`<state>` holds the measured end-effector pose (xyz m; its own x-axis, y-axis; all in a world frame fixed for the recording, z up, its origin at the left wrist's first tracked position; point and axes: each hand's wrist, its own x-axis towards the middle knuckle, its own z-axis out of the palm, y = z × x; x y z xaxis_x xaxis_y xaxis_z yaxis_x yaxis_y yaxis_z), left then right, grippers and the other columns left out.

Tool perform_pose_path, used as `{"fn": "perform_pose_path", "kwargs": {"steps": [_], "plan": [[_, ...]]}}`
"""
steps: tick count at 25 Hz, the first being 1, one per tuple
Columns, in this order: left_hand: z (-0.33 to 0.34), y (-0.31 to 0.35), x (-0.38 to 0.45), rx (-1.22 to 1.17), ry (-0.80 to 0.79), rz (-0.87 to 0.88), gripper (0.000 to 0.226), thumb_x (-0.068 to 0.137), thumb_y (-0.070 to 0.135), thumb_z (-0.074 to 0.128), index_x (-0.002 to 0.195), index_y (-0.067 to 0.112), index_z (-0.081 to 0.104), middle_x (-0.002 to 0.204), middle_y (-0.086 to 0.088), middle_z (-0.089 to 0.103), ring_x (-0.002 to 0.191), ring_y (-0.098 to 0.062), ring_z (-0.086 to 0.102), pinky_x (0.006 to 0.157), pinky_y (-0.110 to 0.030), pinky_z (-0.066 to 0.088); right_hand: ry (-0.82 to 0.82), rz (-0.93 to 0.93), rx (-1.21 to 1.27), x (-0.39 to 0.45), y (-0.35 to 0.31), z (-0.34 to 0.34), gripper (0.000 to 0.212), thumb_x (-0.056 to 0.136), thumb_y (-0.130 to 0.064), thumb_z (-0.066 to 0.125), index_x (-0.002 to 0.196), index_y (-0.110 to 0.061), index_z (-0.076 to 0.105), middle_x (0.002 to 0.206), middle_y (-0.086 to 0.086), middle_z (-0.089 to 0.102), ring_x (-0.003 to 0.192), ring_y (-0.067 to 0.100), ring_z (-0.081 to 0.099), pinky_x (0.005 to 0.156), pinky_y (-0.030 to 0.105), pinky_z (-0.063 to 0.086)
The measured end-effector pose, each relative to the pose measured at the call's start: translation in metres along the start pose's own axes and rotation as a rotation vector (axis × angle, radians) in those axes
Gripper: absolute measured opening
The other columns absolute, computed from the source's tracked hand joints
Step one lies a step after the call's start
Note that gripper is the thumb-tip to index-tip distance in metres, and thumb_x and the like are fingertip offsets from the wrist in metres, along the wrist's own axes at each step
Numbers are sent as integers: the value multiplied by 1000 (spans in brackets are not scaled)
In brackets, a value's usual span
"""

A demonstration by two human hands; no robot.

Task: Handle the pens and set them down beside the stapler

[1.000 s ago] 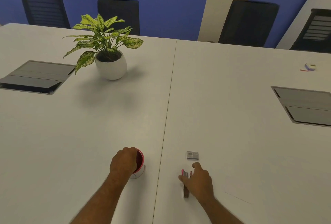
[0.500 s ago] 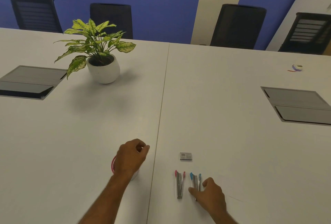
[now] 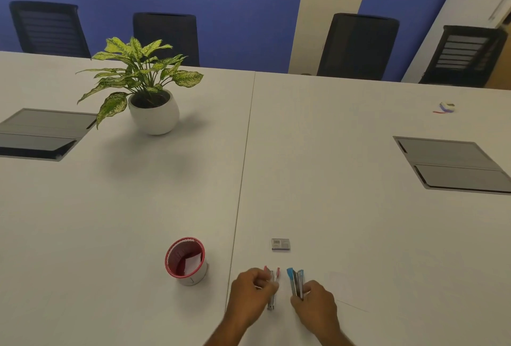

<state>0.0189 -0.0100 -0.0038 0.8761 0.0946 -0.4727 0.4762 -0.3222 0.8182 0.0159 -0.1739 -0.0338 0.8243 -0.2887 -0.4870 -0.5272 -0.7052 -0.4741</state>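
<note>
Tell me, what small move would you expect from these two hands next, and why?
Probably each hand lifts its stapler. The left hand pinches the red stapler and the right hand holds the blue stapler, yet both appear to lie flat on the table, beside the open red cup.

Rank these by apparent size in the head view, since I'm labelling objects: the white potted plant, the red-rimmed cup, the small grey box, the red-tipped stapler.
1. White potted plant, clearly largest though farthest.
2. Red-rimmed cup.
3. Red-tipped stapler, partly covered by the left hand, so unsure.
4. Small grey box.
</note>
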Motion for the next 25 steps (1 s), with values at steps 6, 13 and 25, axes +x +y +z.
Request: {"fn": "perform_pose_path", "kwargs": {"steps": [6,13,25], "plan": [[23,9,-14,-165,-30,-59,32,78,38,76,103,22,66,91,2,71,86,-14,70,70,-28,61,101,-84,232,-24,0,-8,23,64,-38,76,76,-30,58,57,-2,67,56,10,65,65,33,58],[29,27,-25,-319,-18,21,17,83,17,73,97,26,74,80,-4,75,75,-22,74,67,-37,64,150,-189,337,-53,-17,-28,34,58,-39,84,79,-30,59,60,-7,68,42,4,54,56,24,52],[14,38,-39,-250,-159,192,26,94,24,62,116,36,70,100,10,77,91,-16,74,89,-35,60,-175,-279,468,-48,-39,-85,16,83,-15,73,97,-22,70,91,12,71,75,23,73,61,34,63]]}}
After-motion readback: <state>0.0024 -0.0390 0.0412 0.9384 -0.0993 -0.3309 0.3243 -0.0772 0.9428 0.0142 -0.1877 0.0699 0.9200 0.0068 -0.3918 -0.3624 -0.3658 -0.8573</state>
